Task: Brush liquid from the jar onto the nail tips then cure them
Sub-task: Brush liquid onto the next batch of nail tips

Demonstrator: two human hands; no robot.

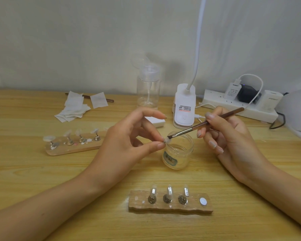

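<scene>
A small clear nail tip [167,140], pinched by the left hand [129,145], meets the brown-handled brush [205,122] gripped by the right hand [233,136], above the clear glass jar [178,153].

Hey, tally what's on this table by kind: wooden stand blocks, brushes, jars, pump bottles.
Wooden blocks: 2, near and far
Brushes: 2, one held, one at the back
Jars: 1
Pump bottles: 1
Total: 6

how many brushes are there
2: the brush in the right hand, touching the nail tip the left hand pinches; a second brush back left, partly under the wipes.
</scene>
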